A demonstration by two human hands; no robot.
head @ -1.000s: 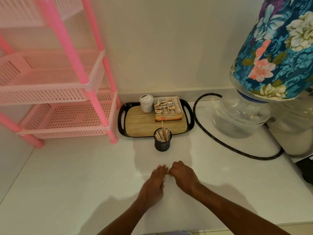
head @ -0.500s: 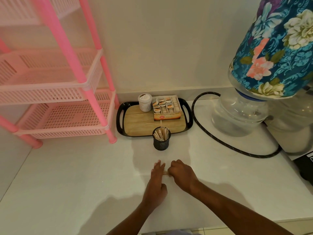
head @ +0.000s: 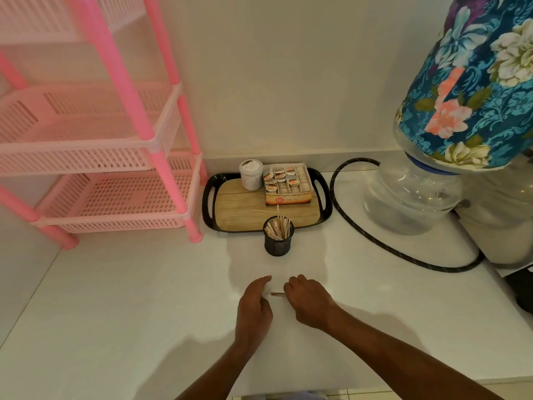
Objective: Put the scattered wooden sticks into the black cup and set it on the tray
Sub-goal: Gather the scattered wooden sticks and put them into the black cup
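Observation:
A black mesh cup (head: pixel 278 241) full of wooden sticks stands on the white counter, just in front of the black-rimmed wooden tray (head: pixel 209 207). Two loose sticks (head: pixel 264 211) lie on the tray behind the cup. Nearer to me, my right hand (head: pixel 310 301) is closed on the end of some wooden sticks (head: pixel 277 294) that poke out to its left. My left hand (head: pixel 253 310) rests on the counter just left of those sticks, fingers loosely curled, holding nothing I can see.
On the tray stand a white jar (head: pixel 251 174) and an open cardboard box of small packets (head: pixel 288 184). A pink plastic rack (head: pixel 109 168) is at the left. A water bottle with a floral cover (head: pixel 450 140) and a black hose (head: pixel 372 241) are at the right.
My hands, which met over the sticks, have drawn slightly apart. The right hand now holds the sticks; the left has slid back a little.

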